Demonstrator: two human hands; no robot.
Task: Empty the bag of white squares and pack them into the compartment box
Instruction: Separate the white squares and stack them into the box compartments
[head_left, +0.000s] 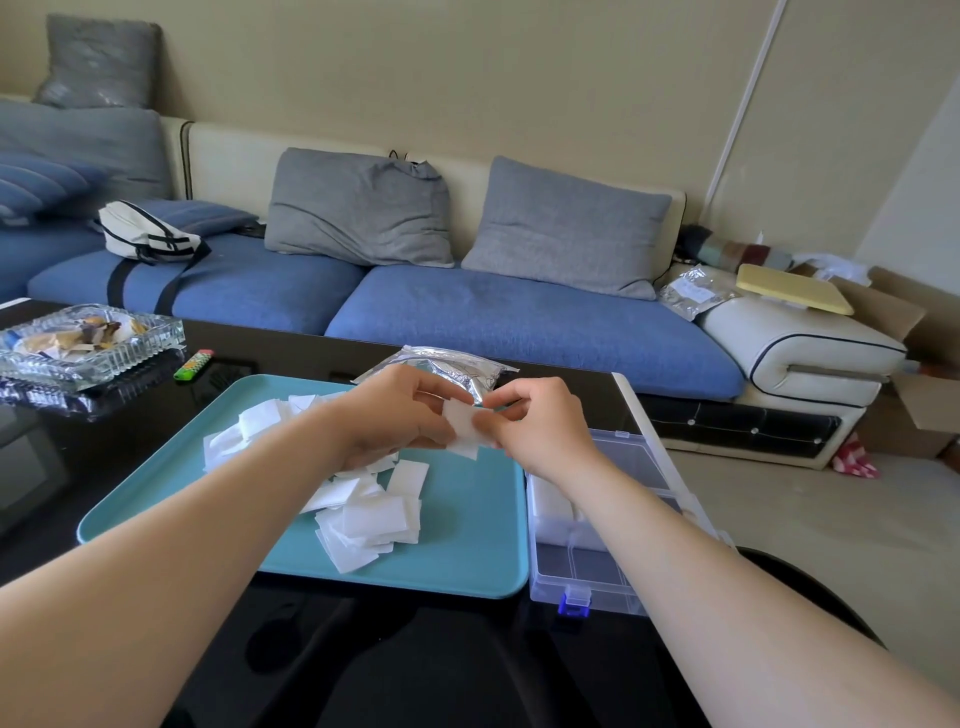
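Above the far half of the teal tray (467, 525), both hands meet on a small stack of white squares (464, 425). Left hand (400, 415) curls around its left side; right hand (540, 426) pinches its right edge.

Compartment box (587, 571) sits just beside the tray's right rim, under the right forearm, long axis running away from the person. From the stack it lies right and nearer the body, so the right hand is closer. One compartment already holds white.

Loose pile (369, 519) stays on the tray. Foil bag (447, 364) lies on the bench (291, 353) beyond the hands.
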